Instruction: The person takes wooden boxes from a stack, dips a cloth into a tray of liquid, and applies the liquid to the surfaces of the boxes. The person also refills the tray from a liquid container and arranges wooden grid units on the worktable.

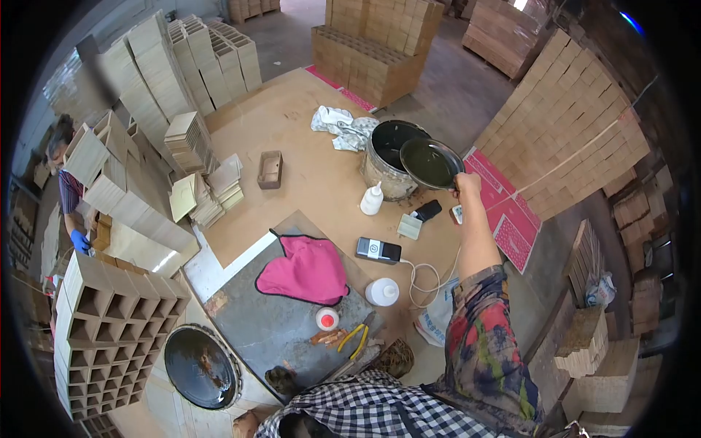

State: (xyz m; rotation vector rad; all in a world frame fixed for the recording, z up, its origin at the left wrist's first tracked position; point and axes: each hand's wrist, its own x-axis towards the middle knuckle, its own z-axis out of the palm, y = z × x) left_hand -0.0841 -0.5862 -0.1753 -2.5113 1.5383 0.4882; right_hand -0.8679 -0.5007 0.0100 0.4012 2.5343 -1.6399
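Observation:
My right hand (468,184), at the end of an outstretched arm, is closed on the near rim of a shallow, round black pan (432,162). The pan is tilted and overlaps the edge of a stained bucket (387,178) whose inside is dark. At the bottom edge, a small patch of what looks like my left hand (246,425) shows beside the checked cloth; its fingers are hidden. Close to it stands a round basin of dark liquid (191,369). A white squeeze bottle (372,198) is beside the bucket.
A pink cloth (307,270), yellow-handled pliers (353,343), a red-capped bottle (327,319), a white bottle (382,292) and a corded black device (378,250) lie on the table. Wooden boxes (120,306) are stacked left, where another person's blue-gloved hand (79,241) shows.

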